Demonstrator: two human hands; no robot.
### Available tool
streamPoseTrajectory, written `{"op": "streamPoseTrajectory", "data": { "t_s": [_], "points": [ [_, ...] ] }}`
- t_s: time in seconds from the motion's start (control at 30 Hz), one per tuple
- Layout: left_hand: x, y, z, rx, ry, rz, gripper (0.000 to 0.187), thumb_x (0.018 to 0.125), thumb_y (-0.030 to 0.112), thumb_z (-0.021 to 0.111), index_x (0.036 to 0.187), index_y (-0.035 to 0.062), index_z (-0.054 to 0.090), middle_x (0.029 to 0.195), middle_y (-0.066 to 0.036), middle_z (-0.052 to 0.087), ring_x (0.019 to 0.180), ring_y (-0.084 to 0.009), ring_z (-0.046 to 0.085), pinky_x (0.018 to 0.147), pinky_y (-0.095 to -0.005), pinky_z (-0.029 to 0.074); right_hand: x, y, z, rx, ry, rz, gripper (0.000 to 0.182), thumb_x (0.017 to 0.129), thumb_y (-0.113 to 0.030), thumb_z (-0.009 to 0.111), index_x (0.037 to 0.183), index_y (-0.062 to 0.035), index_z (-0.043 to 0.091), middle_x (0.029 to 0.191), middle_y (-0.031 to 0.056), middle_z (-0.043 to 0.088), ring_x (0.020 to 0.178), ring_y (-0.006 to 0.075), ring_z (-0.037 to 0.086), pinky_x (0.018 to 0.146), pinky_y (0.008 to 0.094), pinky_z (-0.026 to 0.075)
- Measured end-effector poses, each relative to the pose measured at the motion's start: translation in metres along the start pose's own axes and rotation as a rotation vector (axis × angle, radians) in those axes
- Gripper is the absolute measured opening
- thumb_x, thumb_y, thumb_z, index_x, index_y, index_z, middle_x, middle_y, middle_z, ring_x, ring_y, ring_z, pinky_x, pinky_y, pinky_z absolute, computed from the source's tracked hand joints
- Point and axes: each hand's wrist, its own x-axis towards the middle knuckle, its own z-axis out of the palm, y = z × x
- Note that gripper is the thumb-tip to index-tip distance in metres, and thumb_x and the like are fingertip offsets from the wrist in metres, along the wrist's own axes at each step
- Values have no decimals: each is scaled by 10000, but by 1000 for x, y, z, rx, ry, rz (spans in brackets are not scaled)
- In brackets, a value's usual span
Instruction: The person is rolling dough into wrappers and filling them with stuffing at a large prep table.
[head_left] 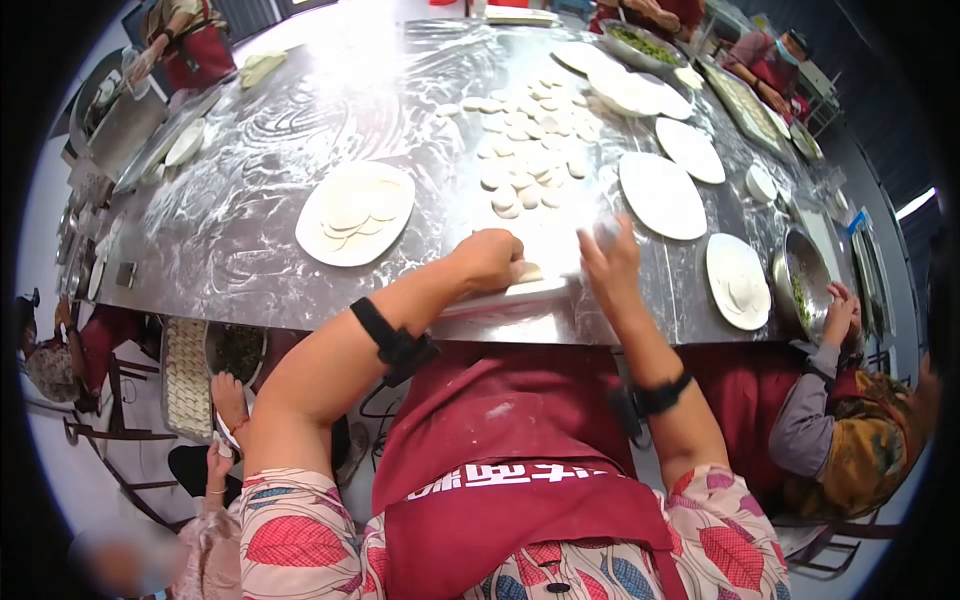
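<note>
At the near edge of the floured metal table, my left hand is closed, its fingertips on a small pale piece of dough. To its right my right hand is raised a little, thumb and fingers apart, somewhat blurred by motion. A pale strip lies in front of the dough along the table edge; I cannot make out what it is. Beyond my hands are many small flattened dough pieces spread over flour. Left of them, a white plate bears several thin round dough wrappers.
White plates stand to the right, one with a dough stack. A metal bowl of green filling is near a co-worker's hand. At lower left, a tray of dumplings sits beside another person. More people work around the metal table.
</note>
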Motion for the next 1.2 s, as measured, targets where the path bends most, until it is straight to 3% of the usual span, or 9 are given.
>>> {"op": "streamPoseTrajectory", "data": {
  "t_s": [0.1, 0.23, 0.33, 0.43, 0.5, 0.6, 0.77, 1.0, 1.2],
  "points": [
    [-8, -12, 4, -53, 41, -10, 205, 734, 140, 606, 874, -10, 621, 756, -203, 620, 720, -318, 620, 677, -390, 467, -47, -10, -25, 140, -63, 306, 274, 811, -79, 625, 1003, 10, 450, 705, 101, 592, 630, 155, 588, 566, 311, 475],
    [-5, -2, 4, -76, -10, -72, 183, 779, 139, 584, 841, -27, 630, 744, -207, 626, 719, -314, 624, 676, -385, 466, -5, 8, 4, -79, 73, -76, 283, 803, -105, 648, 946, 5, 430, 646, 152, 567, 582, 269, 581, 539, 369, 453],
    [8, 9, 4, -24, 36, -87, 197, 796, 149, 580, 822, -37, 635, 744, -213, 630, 722, -316, 625, 680, -388, 465, 27, 6, 26, -18, 4, 81, 315, 791, -112, 652, 981, 14, 435, 663, 200, 565, 582, 339, 567, 558, 405, 449],
    [5, 6, 2, -22, -12, -67, 204, 784, 154, 593, 842, -39, 631, 765, -218, 629, 725, -307, 620, 689, -385, 463, -3, 6, 5, -161, 101, -130, 308, 796, -96, 645, 995, 15, 439, 668, 175, 579, 584, 300, 582, 555, 381, 460],
    [-1, -2, 5, 29, 21, -20, 206, 775, 149, 597, 853, -39, 626, 766, -213, 627, 725, -297, 615, 685, -381, 460, -37, -6, -19, 78, -7, 149, 292, 800, -74, 635, 1004, 16, 446, 701, 148, 598, 602, 245, 598, 557, 348, 469],
    [-11, 3, 2, -76, -45, -32, 204, 770, 140, 596, 862, -40, 617, 764, -209, 623, 727, -298, 611, 677, -383, 457, -47, 2, -18, 68, 38, 147, 270, 800, -50, 625, 996, 16, 452, 729, 128, 609, 625, 204, 604, 560, 322, 471],
    [9, 8, 7, 0, 56, -77, 219, 791, 168, 591, 863, -37, 619, 771, -218, 623, 715, -309, 608, 685, -395, 455, 22, 3, 23, -22, 47, 100, 305, 797, -121, 656, 960, 9, 433, 695, 226, 559, 632, 372, 572, 579, 401, 457],
    [-9, 0, 4, -144, -33, -25, 200, 800, 137, 573, 869, -48, 601, 797, -243, 614, 742, -331, 609, 682, -397, 453, -54, -11, -24, 166, -29, 289, 256, 804, -56, 639, 960, 3, 444, 685, 115, 600, 606, 174, 606, 526, 304, 466],
    [0, 8, 8, 35, 98, -15, 213, 836, 164, 556, 906, -28, 614, 783, -201, 624, 730, -285, 602, 682, -375, 460, 16, 7, 20, 21, 43, 76, 290, 794, -89, 643, 971, 12, 436, 698, 213, 574, 613, 346, 582, 548, 404, 445]
  ]
}}
